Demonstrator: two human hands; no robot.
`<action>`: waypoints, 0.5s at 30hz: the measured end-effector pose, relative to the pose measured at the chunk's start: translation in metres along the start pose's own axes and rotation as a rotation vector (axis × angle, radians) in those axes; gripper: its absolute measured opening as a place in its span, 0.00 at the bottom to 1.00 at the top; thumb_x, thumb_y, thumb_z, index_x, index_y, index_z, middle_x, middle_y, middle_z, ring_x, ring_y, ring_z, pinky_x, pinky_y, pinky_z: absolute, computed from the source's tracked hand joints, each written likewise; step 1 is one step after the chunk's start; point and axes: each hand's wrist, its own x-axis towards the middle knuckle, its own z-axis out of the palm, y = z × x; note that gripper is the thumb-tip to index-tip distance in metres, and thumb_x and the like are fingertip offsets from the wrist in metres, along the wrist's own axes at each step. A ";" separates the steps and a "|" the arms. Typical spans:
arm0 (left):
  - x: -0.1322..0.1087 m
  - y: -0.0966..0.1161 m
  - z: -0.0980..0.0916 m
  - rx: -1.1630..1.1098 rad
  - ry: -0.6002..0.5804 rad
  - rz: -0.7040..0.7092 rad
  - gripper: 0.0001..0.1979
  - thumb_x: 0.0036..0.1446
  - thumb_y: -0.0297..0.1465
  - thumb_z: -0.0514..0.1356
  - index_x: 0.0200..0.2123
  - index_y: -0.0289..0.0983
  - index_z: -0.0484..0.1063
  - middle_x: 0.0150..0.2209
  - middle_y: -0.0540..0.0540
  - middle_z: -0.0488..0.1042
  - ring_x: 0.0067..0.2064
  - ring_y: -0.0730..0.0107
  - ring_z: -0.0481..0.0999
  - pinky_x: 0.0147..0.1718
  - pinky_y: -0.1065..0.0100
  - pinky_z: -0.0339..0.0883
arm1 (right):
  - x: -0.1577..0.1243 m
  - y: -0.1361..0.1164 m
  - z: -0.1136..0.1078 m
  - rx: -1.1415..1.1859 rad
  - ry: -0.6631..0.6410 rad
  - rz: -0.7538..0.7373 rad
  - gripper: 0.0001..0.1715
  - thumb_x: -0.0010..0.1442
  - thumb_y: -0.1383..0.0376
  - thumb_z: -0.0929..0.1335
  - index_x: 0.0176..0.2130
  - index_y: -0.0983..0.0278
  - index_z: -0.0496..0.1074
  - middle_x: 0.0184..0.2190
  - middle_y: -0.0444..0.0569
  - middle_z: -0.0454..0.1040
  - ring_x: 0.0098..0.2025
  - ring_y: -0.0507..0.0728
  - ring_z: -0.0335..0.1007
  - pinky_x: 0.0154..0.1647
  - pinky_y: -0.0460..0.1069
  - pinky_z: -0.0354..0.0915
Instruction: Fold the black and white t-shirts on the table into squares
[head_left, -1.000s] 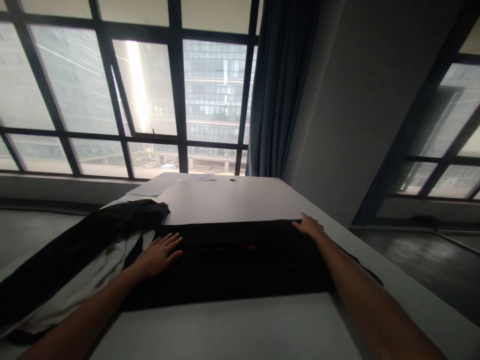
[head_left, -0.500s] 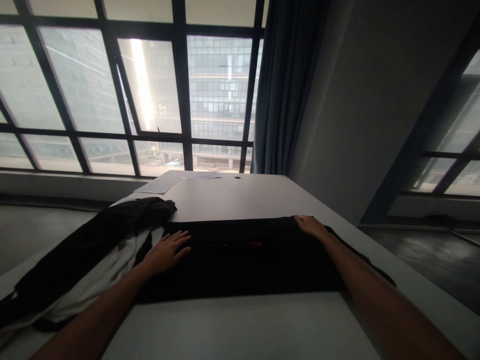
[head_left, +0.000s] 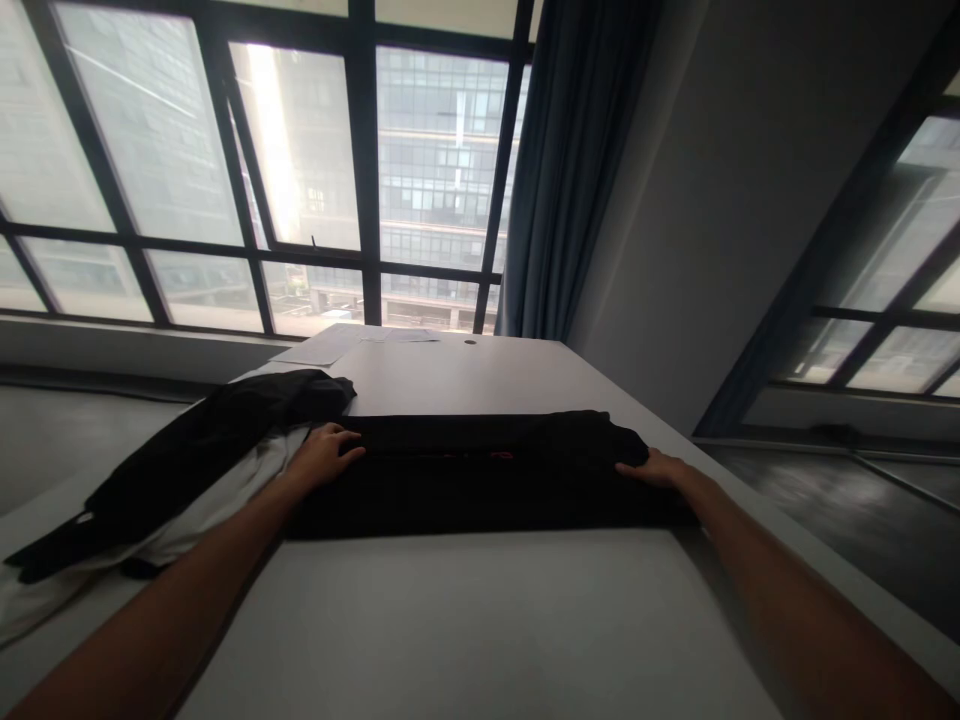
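Note:
A black garment (head_left: pixel 465 490) with a small red marking lies folded into a wide strip across the white table (head_left: pixel 480 620). My left hand (head_left: pixel 326 455) rests on its left end, fingers apart and a little bent. At the right end, my right hand (head_left: pixel 654 468) has its fingers closed on the cloth's edge. Another piece of clothing, black and white (head_left: pixel 202 440), lies crumpled to the left, beside my left forearm. The fold's underside and the fingertips beneath the cloth on the right are hidden.
Paper sheets (head_left: pixel 322 346) lie at the table's far left corner, near a small round cable hole (head_left: pixel 470 342). Beyond the table are a large framed window (head_left: pixel 300 150) and a blue curtain (head_left: pixel 562 200). A grey wall (head_left: pixel 675 220) stands to the right.
My right hand has moved right and nearer, from the garment's far edge to its right end. My left hand has shifted slightly left. The garment's right part is now folded over more narrowly.

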 end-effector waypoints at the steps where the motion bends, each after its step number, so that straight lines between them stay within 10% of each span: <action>1: 0.000 0.002 0.000 -0.022 -0.001 -0.001 0.23 0.58 0.44 0.55 0.50 0.39 0.77 0.52 0.42 0.73 0.49 0.56 0.75 0.53 0.61 0.66 | 0.003 -0.006 0.001 0.002 -0.014 0.008 0.36 0.48 0.53 0.76 0.52 0.68 0.74 0.45 0.62 0.78 0.45 0.66 0.77 0.46 0.56 0.72; 9: -0.001 0.019 -0.009 0.090 -0.107 -0.016 0.17 0.58 0.33 0.56 0.44 0.38 0.81 0.46 0.41 0.76 0.43 0.59 0.78 0.48 0.65 0.69 | 0.053 -0.060 0.017 -0.054 0.037 0.019 0.27 0.49 0.69 0.71 0.50 0.62 0.77 0.48 0.55 0.78 0.51 0.64 0.74 0.48 0.52 0.69; 15: -0.016 0.030 -0.030 0.192 -0.255 -0.150 0.11 0.54 0.31 0.59 0.36 0.39 0.82 0.43 0.40 0.77 0.41 0.56 0.78 0.44 0.61 0.69 | 0.093 -0.148 0.035 -0.122 0.178 -0.111 0.23 0.52 0.71 0.69 0.49 0.63 0.77 0.51 0.59 0.73 0.50 0.64 0.73 0.48 0.52 0.69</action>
